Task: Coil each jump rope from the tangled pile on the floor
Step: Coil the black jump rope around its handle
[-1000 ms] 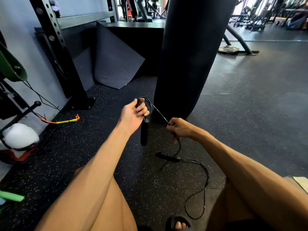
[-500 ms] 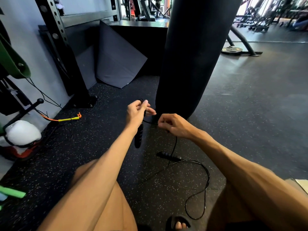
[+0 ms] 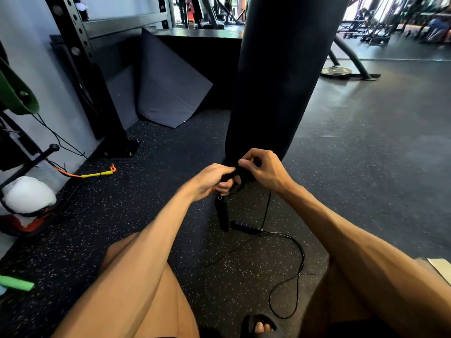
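L hand (image 3: 207, 182) grips thin black cable jump rope (image 3: 239, 176) loops so they can't spring apart; R hand (image 3: 267, 172) pinches cable, prob. adding 1 more; black foam handle (image 3: 222, 213) dangles free.

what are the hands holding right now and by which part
Both hold the black jump rope by its cord: the left hand grips the coiled loops just above the hanging handle, the right hand pinches the cord beside it.
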A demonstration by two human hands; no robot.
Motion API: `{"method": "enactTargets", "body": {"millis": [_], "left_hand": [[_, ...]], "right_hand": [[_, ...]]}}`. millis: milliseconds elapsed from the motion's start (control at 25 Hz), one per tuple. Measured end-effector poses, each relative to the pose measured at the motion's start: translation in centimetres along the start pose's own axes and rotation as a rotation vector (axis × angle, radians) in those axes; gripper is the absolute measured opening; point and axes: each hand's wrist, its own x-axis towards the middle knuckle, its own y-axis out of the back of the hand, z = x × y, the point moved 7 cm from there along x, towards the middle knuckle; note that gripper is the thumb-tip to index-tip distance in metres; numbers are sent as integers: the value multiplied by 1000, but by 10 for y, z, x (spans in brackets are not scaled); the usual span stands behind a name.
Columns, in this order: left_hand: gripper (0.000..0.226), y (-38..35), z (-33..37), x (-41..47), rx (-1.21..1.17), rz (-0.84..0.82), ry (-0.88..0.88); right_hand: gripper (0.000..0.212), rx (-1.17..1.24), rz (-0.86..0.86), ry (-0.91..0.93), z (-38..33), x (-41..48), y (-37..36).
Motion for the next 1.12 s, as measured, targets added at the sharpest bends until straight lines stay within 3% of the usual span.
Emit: {"method": "enactTargets", "body": {"millis": [160, 320, 520, 720, 880, 1000, 1120], "left_hand": [[35, -9, 7, -6, -229, -140, 20], [31, -6, 13, -4, -532, -145, -54], [34, 23, 19, 0, -888, 159, -187], [37, 47, 10, 2, -1067, 481, -263], [30, 62, 5, -2, -893, 636, -347], [25, 64, 9, -4, -468, 696, -386], [23, 59, 13, 3, -87, 640, -362]], "right_hand": [[24, 200, -24, -154, 16, -1, 0], [15, 402, -113, -361, 29, -9, -12], [14, 428, -359, -536, 28, -32, -35], [16, 225, -651, -518, 30, -44, -53], [10, 114, -729, -547, 39, -54, -62], [9, 140, -699, -446, 21, -47, -59], [16, 111, -589, -239, -5, -29, -42]]}}
